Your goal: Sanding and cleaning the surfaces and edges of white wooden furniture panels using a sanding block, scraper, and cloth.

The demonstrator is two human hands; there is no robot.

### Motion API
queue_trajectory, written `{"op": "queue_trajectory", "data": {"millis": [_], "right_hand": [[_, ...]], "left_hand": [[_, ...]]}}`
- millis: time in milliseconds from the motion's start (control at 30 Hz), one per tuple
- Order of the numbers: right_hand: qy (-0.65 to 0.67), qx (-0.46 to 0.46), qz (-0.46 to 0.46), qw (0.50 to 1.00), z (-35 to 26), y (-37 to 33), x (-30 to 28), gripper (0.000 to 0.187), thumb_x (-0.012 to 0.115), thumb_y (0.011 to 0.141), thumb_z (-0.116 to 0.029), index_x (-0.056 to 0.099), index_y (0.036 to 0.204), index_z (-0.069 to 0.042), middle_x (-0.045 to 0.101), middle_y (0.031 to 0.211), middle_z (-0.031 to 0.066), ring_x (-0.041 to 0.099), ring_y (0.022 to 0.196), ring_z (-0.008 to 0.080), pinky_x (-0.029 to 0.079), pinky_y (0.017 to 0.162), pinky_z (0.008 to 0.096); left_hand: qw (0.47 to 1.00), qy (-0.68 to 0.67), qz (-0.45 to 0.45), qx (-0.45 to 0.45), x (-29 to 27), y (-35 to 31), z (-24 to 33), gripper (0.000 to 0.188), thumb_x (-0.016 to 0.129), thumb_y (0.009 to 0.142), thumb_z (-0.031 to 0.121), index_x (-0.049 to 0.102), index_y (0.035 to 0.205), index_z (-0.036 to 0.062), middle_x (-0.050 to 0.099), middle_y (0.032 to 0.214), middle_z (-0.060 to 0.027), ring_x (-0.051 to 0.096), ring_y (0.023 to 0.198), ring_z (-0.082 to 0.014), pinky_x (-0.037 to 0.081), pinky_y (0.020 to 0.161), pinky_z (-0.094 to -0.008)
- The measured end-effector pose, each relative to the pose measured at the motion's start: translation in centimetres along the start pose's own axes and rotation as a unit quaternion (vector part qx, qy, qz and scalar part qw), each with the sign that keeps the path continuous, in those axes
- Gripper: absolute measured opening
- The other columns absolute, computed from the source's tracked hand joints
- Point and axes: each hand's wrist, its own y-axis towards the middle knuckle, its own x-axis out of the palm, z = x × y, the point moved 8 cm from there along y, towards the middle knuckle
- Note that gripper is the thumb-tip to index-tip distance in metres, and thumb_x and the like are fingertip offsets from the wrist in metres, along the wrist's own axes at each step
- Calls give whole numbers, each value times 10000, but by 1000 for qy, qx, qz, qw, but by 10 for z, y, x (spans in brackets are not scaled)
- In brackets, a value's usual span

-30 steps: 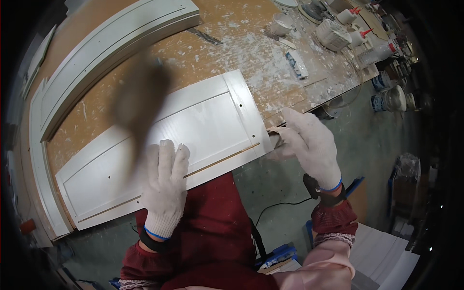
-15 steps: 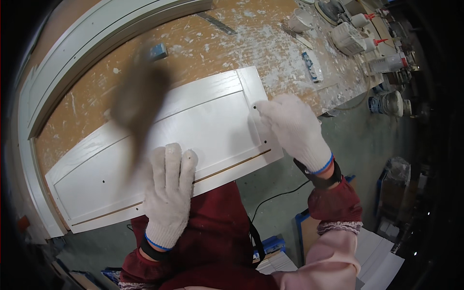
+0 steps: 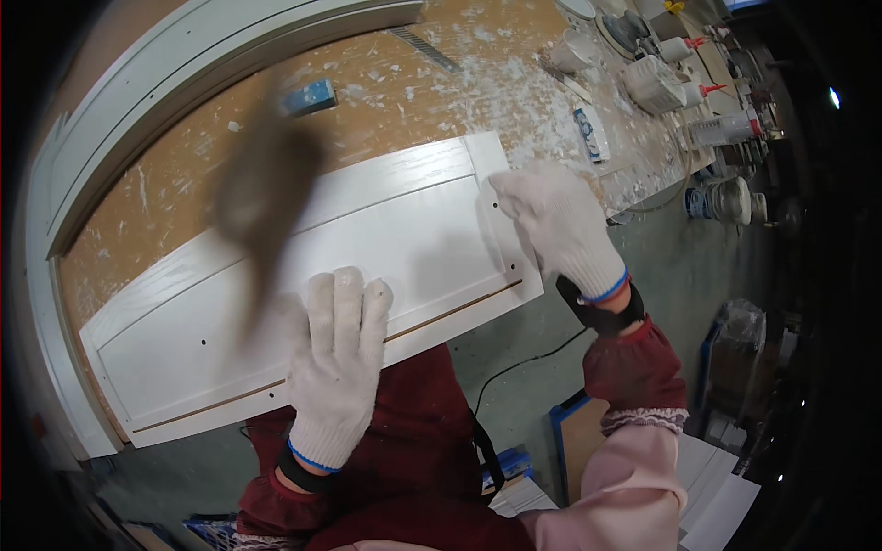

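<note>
The right hand has moved in over the white panel.

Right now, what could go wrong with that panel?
The white, arched panel overhangs the near edge of the brown, white-flecked tabletop, so pressure from the white-gloved left hand near that side might tip it. Any flecks trapped beneath could scuff its underside.

blue block: on workbench | white cup: near pale tub | red-tipped bottle: beside tub
</note>
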Motion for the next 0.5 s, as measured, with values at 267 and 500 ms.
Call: {"op": "queue_trajectory", "data": {"millis": [267,500], "right_hand": [[-43,19,-142,989,-16,-41,16,131,558,803,-115,623,913,-84,598,792,151,600,791,359,475,657,464],[-16,-60,-55,997,-27,-7,11,121,536,819,-99,602,920,-84,583,789,132,593,825,345,479,718,449]], "left_hand": [[999,-13,-37,3,8,0,-7,412,643,762,41,521,1152,93,510,1126,-101,504,1095,-283,399,947,-529],[998,-17,-52,-2,4,5,-5,441,642,751,27,514,1170,79,507,1126,-113,501,1069,-292,400,931,-532]]}}
